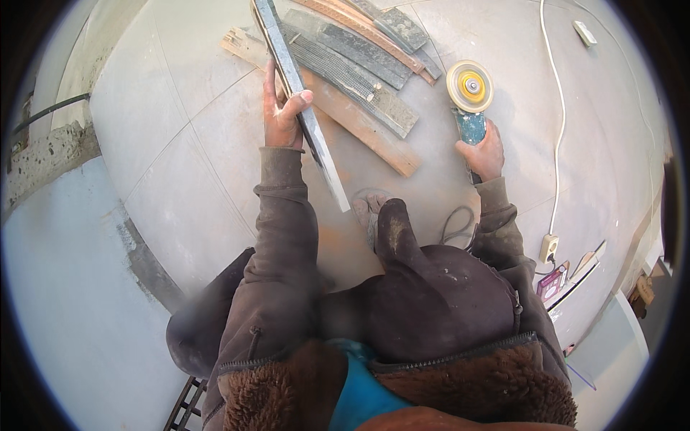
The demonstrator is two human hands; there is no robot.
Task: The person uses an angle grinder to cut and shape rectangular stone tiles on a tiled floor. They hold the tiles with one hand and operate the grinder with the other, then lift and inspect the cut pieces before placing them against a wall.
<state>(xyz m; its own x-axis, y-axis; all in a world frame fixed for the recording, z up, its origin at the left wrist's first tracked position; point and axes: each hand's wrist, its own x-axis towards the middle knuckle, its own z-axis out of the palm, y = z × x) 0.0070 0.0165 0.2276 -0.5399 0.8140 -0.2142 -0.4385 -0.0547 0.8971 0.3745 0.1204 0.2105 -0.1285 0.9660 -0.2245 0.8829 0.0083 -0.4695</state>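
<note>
My left hand is closed round a long, narrow tile strip, grey-white along its edge, which it holds up at a slant above the floor. In my right hand is an angle grinder with a teal body. Its round disc, yellow toward the middle, faces up and stands apart from the strip. Under and beyond the strip lie a wooden board and several dark grey strips, one with a ribbed underside.
A white cable runs down the right side to a socket block with a plug in it. Nearby are a purple box and thin offcuts. A black cord loop lies beside my knee. Dusty tiles cover the floor.
</note>
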